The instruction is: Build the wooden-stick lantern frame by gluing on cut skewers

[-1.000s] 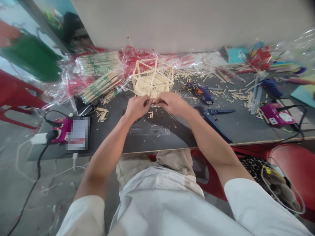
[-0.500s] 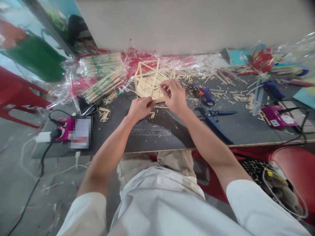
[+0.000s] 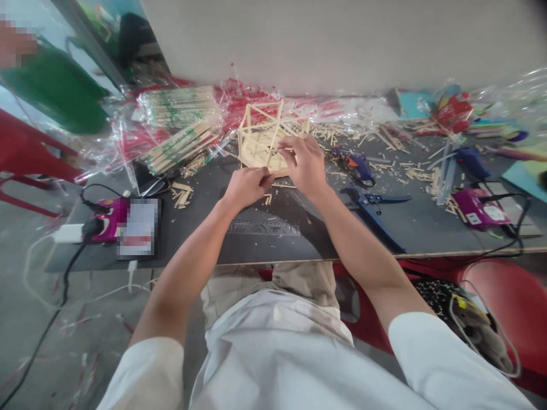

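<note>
Sticks, thin and pale, make up the open frame (image 3: 262, 139) standing on the dark counter (image 3: 427, 222) toward twelve o'clock from the person. The right hand (image 3: 304, 164) is laid over the frame's near right corner, so that corner is hidden; the fingers curl on a rail there, though whether they pinch it or a loose stick I cannot tell. The left hand (image 3: 248, 187) sits at seven o'clock of the frame, fingers drawn together at its lower edge, gripping something too small to make out (a short stick, perhaps).

Behind the frame, crinkled clear wrap with red print (image 3: 239, 102) blurs the far edge of the counter. Two packs of wrapped sticks (image 3: 179, 125) lie at ten o'clock, partly under that wrap. At three o'clock of the frame lie two glue guns, one near (image 3: 356, 163) and one farther off (image 3: 472, 159), with a blue cutter (image 3: 376, 208) nearer the person, at four o'clock. A clear ruler (image 3: 262, 228) lies flat between the forearms, half covered by the left one. Two magenta power blocks sit at the counter's ends, one at eight o'clock (image 3: 106, 219) beside a blurred-out patch, one at four o'clock (image 3: 481, 208). Stick offcuts (image 3: 182, 196) litter the surface. A red chair (image 3: 508, 296) is cut off at the picture's lower right.
</note>
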